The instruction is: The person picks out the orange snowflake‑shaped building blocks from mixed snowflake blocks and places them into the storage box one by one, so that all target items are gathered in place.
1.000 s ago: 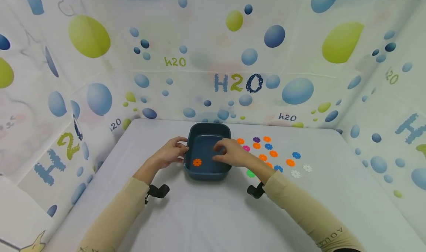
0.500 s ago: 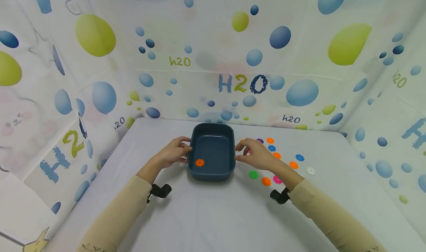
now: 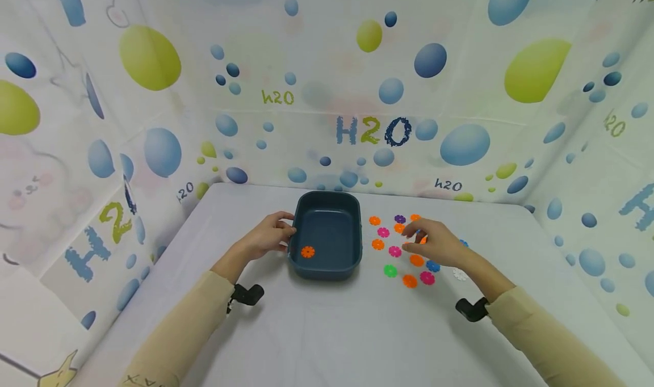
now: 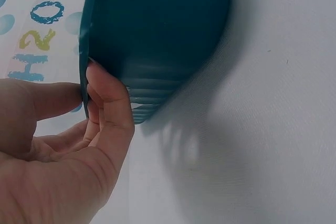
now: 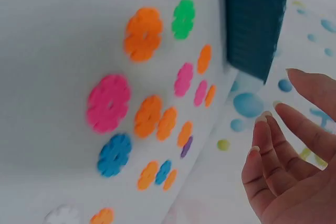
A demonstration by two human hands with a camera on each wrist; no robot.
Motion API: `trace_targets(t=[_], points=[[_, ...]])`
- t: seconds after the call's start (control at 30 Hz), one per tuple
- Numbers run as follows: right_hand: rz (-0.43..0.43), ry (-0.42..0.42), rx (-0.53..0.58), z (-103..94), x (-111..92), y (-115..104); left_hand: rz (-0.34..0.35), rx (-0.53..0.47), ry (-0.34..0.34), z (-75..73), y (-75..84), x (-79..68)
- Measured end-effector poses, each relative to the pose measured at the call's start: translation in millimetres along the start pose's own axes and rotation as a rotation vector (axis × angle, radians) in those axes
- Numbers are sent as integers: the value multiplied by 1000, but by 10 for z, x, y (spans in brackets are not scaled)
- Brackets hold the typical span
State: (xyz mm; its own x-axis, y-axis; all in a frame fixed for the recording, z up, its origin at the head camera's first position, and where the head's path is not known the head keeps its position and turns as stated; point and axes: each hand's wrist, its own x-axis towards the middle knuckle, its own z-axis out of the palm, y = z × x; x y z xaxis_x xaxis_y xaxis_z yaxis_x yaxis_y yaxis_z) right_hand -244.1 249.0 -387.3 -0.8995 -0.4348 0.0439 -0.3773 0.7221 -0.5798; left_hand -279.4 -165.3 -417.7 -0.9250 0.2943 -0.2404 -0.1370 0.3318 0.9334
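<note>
A dark blue rectangular basin (image 3: 327, 274) stands on the table, one orange flower-shaped disc (image 3: 307, 252) lying inside it. My left hand (image 3: 268, 234) pinches the basin's left rim; in the left wrist view the thumb (image 4: 58, 99) and a bent finger lie on either side of the wall. To the right of the basin, my right hand (image 3: 436, 242) hovers over the scattered discs, fingers loosely bent and parted from the thumb. Nothing shows between them in the right wrist view. Around it lie a pink disc (image 3: 395, 251), a green disc (image 3: 390, 271) and a blue disc (image 5: 114, 155).
Several more orange, pink, blue, purple and white discs lie flat right of the basin, such as an orange disc (image 3: 410, 281) and a white disc (image 3: 460, 274). A white cloth covers the table (image 3: 327, 336). Behind it hangs a patterned curtain (image 3: 306, 46).
My right hand has moved right, from over the basin out above the loose discs. The left hand keeps its hold on the rim. The view has shifted slightly.
</note>
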Motion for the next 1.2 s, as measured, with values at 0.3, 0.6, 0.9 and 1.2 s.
trace_targets(t=[0.3,0.6,0.9,1.2], points=[[93,-9,1,-143,-207,331,-8,-5,-8,8,-11,-11],[164,-6,-15,-234,-341,656,-8,0,-3,13,-20,-2],[273,-26,0,-273,-459,978,-18,-3,3,26,-21,-2],[356,-57,35,-270,-467,1115,-13,3,-1,0,-9,0]])
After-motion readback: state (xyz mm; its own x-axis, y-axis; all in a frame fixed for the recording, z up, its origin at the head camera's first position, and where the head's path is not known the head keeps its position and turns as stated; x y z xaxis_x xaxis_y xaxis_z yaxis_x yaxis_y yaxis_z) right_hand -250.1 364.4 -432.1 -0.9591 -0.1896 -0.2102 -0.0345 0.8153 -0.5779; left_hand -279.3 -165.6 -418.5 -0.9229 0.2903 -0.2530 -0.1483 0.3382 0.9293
